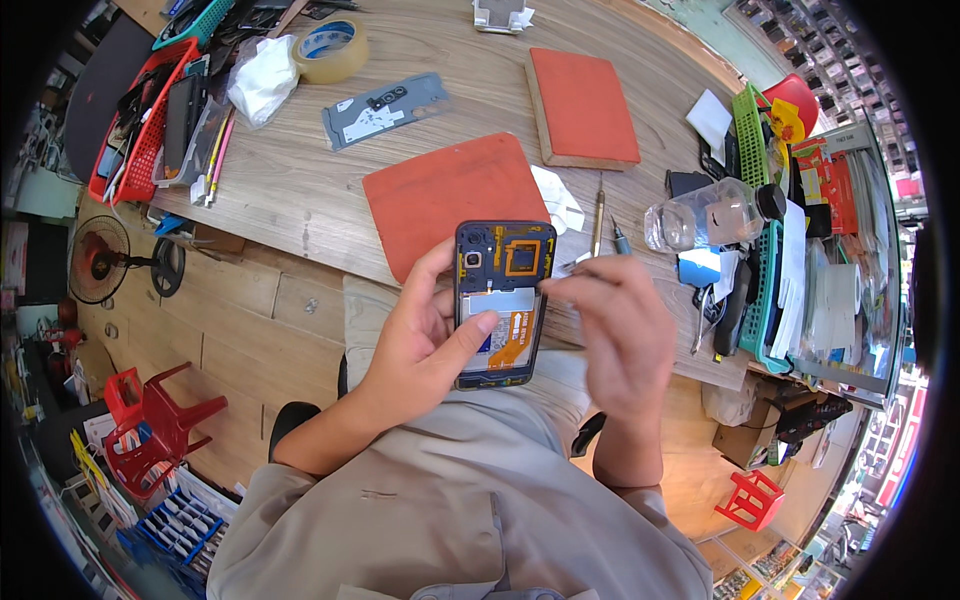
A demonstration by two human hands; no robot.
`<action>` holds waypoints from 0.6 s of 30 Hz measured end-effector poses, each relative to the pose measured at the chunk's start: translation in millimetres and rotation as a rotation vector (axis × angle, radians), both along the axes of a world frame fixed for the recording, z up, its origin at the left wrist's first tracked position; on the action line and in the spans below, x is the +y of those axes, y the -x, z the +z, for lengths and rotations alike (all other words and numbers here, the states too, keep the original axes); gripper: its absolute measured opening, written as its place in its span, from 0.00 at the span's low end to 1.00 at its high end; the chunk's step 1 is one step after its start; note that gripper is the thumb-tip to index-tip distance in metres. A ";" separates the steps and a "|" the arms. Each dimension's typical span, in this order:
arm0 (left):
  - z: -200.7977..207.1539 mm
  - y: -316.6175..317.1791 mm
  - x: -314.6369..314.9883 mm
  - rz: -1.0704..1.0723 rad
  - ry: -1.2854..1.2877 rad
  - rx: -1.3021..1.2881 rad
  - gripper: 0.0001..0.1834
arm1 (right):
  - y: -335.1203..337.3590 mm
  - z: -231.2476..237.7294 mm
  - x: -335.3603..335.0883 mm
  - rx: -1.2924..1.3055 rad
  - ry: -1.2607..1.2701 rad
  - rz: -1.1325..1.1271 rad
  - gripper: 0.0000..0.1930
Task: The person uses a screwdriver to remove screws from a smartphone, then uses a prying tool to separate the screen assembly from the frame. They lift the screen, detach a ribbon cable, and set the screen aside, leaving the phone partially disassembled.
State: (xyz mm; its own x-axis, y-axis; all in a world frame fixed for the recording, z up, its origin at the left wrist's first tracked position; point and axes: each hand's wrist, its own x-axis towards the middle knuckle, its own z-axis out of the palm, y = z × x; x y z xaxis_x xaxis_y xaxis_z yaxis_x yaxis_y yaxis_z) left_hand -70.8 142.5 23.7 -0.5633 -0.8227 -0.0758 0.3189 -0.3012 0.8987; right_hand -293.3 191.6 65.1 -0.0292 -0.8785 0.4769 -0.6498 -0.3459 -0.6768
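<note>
Beige shirt | left fingers clamped on opened phone | right fingers at its edge, grip unclear | bare tabletop leftward

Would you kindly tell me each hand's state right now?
Left hand: holding the opened phone.
Right hand: curled beside the phone; whether it holds anything cannot be told.

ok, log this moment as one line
left hand: grips opened phone | right hand: by phone's right edge, contact unclear | table: nearer red pad, tape roll, clear bottle

One opened phone — two red pads, one bottle, one fan.
</note>
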 end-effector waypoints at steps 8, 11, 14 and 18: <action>2.5 6.1 5.7 0.046 0.129 -0.050 0.40 | -37.9 -5.5 6.9 0.145 -0.033 -0.037 0.26; 1.0 8.8 8.8 0.096 0.205 -0.059 0.40 | -46.5 -9.2 14.3 -0.028 -0.105 -0.002 0.26; -5.2 8.7 11.6 0.118 0.303 -0.065 0.39 | -51.9 -9.4 21.4 -0.195 -0.209 0.038 0.26; -10.0 10.5 14.2 0.153 0.467 -0.087 0.39 | -55.7 -3.8 28.1 -0.261 -0.230 0.092 0.29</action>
